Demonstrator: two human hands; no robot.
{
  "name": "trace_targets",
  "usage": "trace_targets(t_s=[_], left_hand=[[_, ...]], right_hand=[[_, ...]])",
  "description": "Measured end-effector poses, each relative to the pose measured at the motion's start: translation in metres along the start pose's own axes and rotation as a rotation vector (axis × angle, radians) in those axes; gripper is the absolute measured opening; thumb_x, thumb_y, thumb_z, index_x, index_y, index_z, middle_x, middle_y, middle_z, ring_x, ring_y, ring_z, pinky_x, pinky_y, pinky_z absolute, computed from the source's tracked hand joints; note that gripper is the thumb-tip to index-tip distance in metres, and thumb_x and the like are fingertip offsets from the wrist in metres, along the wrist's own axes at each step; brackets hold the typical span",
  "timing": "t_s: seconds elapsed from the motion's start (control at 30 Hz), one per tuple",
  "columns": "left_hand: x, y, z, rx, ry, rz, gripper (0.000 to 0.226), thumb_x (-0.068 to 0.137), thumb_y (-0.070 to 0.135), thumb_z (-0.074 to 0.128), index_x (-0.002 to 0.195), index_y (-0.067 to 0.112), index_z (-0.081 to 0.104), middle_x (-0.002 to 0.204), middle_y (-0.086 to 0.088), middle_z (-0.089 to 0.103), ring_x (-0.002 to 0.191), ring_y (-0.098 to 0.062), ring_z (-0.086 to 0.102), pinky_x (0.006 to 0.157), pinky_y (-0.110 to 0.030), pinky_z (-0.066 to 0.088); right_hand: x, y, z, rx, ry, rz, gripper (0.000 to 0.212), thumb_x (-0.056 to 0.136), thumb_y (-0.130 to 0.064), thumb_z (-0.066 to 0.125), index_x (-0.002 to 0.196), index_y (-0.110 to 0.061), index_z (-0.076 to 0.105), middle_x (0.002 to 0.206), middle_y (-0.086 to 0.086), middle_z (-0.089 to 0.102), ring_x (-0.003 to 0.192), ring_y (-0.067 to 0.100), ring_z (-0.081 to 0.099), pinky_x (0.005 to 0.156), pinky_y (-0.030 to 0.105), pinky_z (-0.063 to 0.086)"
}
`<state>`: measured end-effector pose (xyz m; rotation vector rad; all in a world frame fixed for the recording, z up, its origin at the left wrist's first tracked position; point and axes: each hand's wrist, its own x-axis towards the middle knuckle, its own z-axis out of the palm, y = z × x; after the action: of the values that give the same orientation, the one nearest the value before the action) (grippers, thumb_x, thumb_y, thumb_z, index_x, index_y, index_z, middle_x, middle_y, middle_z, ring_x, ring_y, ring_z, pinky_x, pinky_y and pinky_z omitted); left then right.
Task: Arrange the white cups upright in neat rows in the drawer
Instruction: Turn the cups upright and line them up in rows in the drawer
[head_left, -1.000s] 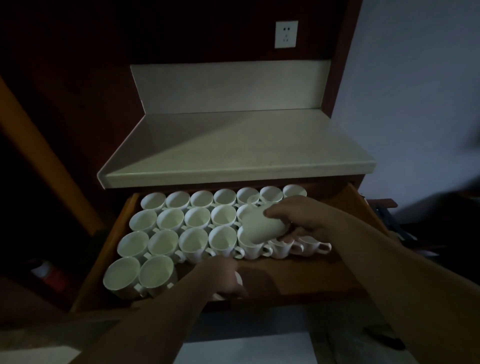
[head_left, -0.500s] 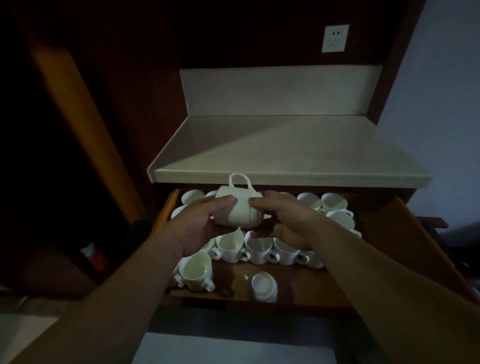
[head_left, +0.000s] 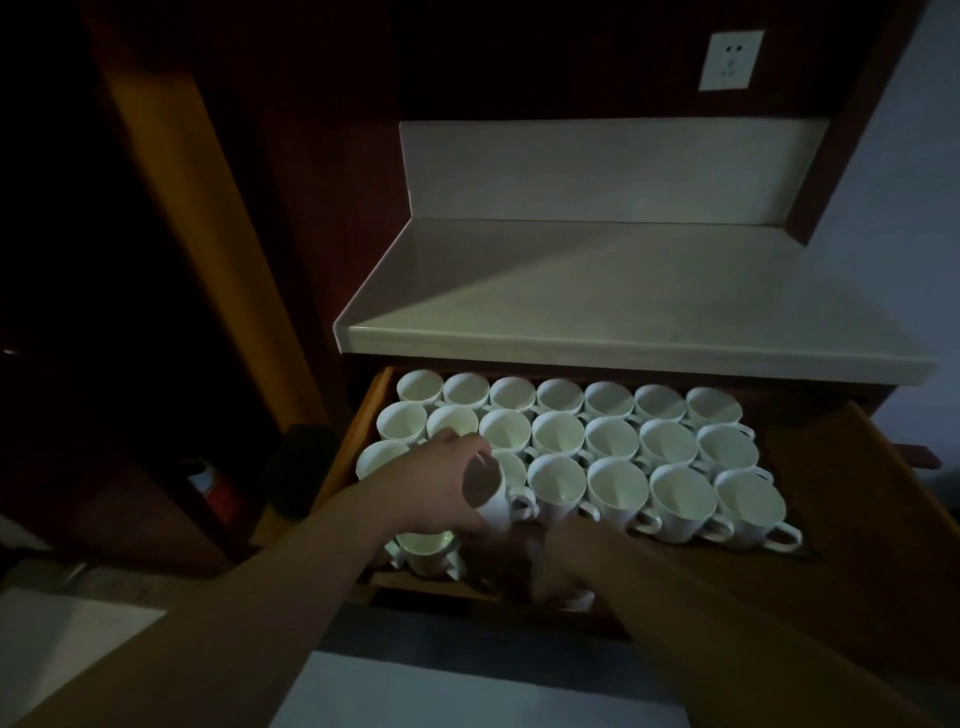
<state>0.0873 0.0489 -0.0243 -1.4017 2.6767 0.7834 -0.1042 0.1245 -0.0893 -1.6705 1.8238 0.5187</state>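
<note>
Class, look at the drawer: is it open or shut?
Open. The drawer stands pulled out below the counter, and its rows of cups show from above.

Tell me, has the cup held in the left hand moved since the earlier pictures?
Yes. The cup, gripped by the left hand, went down from the front edge of the countertop into the drawer.
</note>
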Motion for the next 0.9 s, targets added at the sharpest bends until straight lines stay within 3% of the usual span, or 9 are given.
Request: trace_targets(t_s=[0.17,0.23,0.3,0.47,0.57,0.67,0.73,0.8,0.9], left_hand=[[0.015,-0.004,0.018,0.121,-0.097,0.053,0.077,0.070,0.049,0.088,0.134,0.036,0.048,0.137,0.005,0.047,0.116,-0.016,0.055,0.096,-0.033,0.051],[0.021,0.000,0.025,0.114,-0.147,0.070,0.062,0.067,0.050,0.086,0.120,0.038,0.057,0.134,0.004,0.055,0.111,-0.014,0.061,0.095,-0.038,0.056],[0.021,0.004,0.031,0.101,-0.137,0.088,0.045,0.063,0.054,0.082,0.101,0.042,0.060,0.117,0.009,0.063,0.096,-0.008,0.063,0.086,-0.037,0.060],[0.018,0.012,0.048,0.125,-0.073,0.195,0.071,0.067,0.063,0.084,0.127,0.039,0.056,0.119,0.012,0.058,0.109,-0.011,0.058,0.093,-0.036,0.056],[0.020,0.016,0.058,0.199,-0.053,0.209,0.074,0.067,0.065,0.083,0.129,0.036,0.054,0.119,0.008,0.047,0.106,-0.013,0.052,0.092,-0.036,0.055],[0.022,0.018,0.069,0.338,-0.029,0.225,0.079,0.072,0.060,0.081,0.138,0.033,0.047,0.126,0.004,0.041,0.112,-0.017,0.047,0.091,-0.034,0.052],[0.023,0.016,0.075,0.424,-0.018,0.230,0.083,0.074,0.059,0.075,0.146,0.034,0.042,0.130,0.003,0.042,0.116,-0.019,0.042,0.087,-0.033,0.046],[0.024,0.015,0.079,0.481,-0.014,0.246,0.081,0.078,0.056,0.071,0.150,0.034,0.041,0.136,0.002,0.042,0.120,-0.022,0.041,0.089,-0.034,0.046],[0.022,0.014,0.080,0.520,-0.016,0.245,0.079,0.083,0.059,0.067,0.152,0.033,0.038,0.142,-0.001,0.041,0.126,-0.024,0.041,0.096,-0.036,0.047]], right_hand=[[-0.005,0.020,0.006,0.172,0.007,0.052,0.038,0.080,-0.045,0.079,0.109,-0.023,0.068,0.115,0.003,0.070,0.102,0.023,0.067,0.086,0.034,0.053],[-0.024,0.038,-0.007,0.277,0.031,0.085,0.040,0.070,-0.044,0.085,0.100,-0.023,0.070,0.106,0.000,0.072,0.098,0.022,0.071,0.074,0.031,0.056],[-0.044,0.057,-0.022,0.406,0.030,0.114,0.045,0.066,-0.042,0.089,0.101,-0.018,0.072,0.105,0.003,0.072,0.092,0.024,0.074,0.067,0.036,0.065],[-0.081,0.090,-0.054,0.617,0.082,0.140,0.041,0.081,-0.040,0.086,0.107,-0.013,0.069,0.110,0.010,0.068,0.087,0.029,0.076,0.068,0.035,0.066],[-0.100,0.099,-0.065,0.814,0.162,0.144,0.038,0.088,-0.041,0.081,0.113,-0.019,0.063,0.113,0.009,0.068,0.089,0.026,0.075,0.063,0.031,0.061],[-0.111,0.103,-0.070,0.955,0.114,0.109,0.046,0.094,-0.047,0.068,0.121,-0.010,0.065,0.085,0.009,0.074,0.055,0.017,0.061,0.040,0.021,0.040],[-0.118,0.103,-0.070,1.029,0.068,0.081,0.052,0.096,-0.051,0.062,0.121,-0.006,0.065,0.071,0.010,0.067,0.046,0.015,0.044,0.040,0.018,0.023],[-0.120,0.102,-0.069,1.130,0.143,0.074,0.046,0.096,-0.047,0.064,0.121,-0.008,0.065,0.079,0.016,0.070,0.048,0.017,0.049,0.042,0.021,0.026],[-0.113,0.102,-0.063,1.221,0.307,0.051,0.043,0.090,-0.046,0.074,0.120,-0.016,0.068,0.114,0.019,0.073,0.080,0.025,0.068,0.054,0.029,0.046]])
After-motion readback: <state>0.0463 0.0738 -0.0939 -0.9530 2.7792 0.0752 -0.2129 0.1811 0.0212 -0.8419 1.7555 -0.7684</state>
